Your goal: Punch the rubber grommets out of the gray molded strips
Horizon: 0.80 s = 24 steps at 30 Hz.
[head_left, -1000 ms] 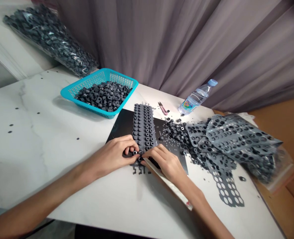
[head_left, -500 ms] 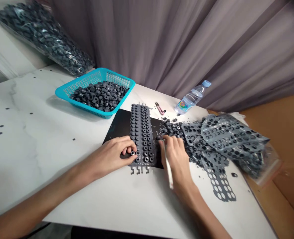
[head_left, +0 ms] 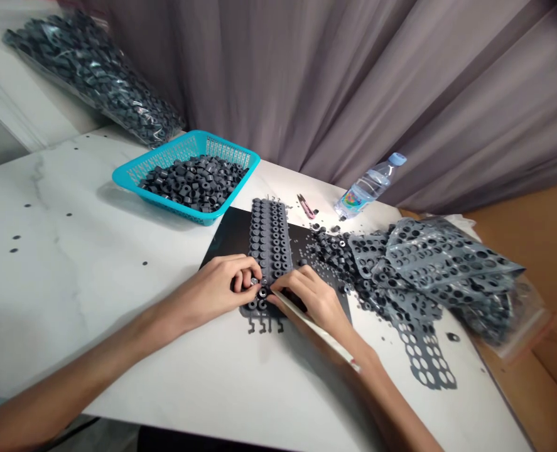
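A dark grey moulded sheet (head_left: 269,232), set with rows of small round rubber pieces with holes, lies on a black mat (head_left: 231,235). My left hand (head_left: 228,279) is closed at the sheet's near left edge, thumb and forefinger pinched; what they hold is hidden. Beside its fingertips sits a round piece with a bright inner ring (head_left: 262,292). My right hand (head_left: 313,298) is closed around a thin white stick-like tool (head_left: 328,339), its tip end by the same piece. The tool's tip is too small to make out.
A blue basket (head_left: 165,204) of small dark cylinders stands at the back left, near a full plastic bag (head_left: 99,75). Snips (head_left: 305,206) and a water bottle (head_left: 367,188) lie behind. Loose pieces (head_left: 332,251) and punched sheets (head_left: 429,257) are heaped right.
My right hand has moved left, from the loose pieces to the sheet, with the white tool now slanting more across the wrist. The left hand stays at the sheet's edge.
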Available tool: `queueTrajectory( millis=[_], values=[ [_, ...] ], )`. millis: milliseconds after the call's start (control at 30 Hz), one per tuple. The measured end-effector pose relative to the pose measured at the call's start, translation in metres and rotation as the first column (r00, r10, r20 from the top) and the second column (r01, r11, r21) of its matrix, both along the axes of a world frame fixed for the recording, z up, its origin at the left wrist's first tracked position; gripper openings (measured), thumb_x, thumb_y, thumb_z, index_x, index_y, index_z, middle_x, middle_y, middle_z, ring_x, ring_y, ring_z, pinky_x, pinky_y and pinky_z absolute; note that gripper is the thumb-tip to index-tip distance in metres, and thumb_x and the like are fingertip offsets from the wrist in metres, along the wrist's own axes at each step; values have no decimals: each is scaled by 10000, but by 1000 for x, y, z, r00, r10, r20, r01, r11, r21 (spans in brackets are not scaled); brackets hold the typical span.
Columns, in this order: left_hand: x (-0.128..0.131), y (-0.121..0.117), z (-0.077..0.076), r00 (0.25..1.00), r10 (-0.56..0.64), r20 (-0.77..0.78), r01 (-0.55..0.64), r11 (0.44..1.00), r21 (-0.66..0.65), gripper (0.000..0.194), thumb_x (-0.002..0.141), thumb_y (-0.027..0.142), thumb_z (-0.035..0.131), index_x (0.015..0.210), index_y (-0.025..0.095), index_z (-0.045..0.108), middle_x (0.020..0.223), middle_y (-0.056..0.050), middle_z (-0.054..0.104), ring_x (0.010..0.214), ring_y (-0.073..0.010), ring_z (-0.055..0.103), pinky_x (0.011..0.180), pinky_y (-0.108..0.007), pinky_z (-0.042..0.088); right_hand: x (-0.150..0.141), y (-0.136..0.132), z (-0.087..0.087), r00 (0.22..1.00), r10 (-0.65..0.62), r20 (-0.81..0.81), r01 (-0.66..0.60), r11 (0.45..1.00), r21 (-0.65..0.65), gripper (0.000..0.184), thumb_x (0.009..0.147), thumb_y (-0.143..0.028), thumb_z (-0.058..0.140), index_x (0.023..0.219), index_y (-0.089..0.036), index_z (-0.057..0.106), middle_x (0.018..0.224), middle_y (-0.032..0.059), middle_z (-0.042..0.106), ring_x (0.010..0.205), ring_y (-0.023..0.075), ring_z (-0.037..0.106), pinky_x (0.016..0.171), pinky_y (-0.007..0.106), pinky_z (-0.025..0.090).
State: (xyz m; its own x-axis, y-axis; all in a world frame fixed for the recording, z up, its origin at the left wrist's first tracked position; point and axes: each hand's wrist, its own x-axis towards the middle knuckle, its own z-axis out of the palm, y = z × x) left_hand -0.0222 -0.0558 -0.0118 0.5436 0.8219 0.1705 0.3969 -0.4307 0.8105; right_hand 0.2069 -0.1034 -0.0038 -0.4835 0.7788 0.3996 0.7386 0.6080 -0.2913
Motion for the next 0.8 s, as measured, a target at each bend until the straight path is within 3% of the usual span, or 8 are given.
queueTrajectory(
  millis=[267, 567, 667, 800],
  values=[
    [1, 1, -4, 1000, 2, -26, -2, 1000, 1, 132, 813, 158, 673, 936, 196, 701, 748, 37, 586, 613, -99, 516, 596, -225, 434, -4, -2, 8, 998, 13, 59, -13, 1000, 5, 190, 1021, -379, 605, 982, -209, 681, 895, 47, 737, 826, 193, 603, 755, 296, 520],
    [2, 4, -2, 999, -4, -49, 2, 999, -47, 125, 801, 170, 683, 923, 193, 693, 732, 49, 597, 619, -100, 527, 611, -226, 440, -19, -8, 3, 954, -68, 293, 6, 979, 206, 194, 1051, -256, 537, 1174, -156, 649, 970, 96, 706, 848, 240, 559, 787, 368, 495],
    [2, 3, -3, 998, 5, -63, -8, 999, -38, 114, 819, 212, 687, 932, 198, 697, 728, 46, 603, 604, -102, 525, 601, -232, 429, -17, -7, 2, 918, -270, 290, 200, 948, 248, 228, 1054, -217, 498, 1212, -93, 607, 1016, 157, 668, 893, 280, 545, 774, 403, 482],
    [0, -2, 3, 998, -15, -56, 13, 999, -30, 98, 851, 221, 652, 941, 212, 689, 728, 41, 598, 636, -118, 544, 605, -240, 428, 10, -6, 8, 805, -552, 216, 505, 829, 240, 244, 1069, -270, 436, 1149, -111, 603, 971, 180, 620, 918, 324, 538, 736, 444, 478]
  ],
)
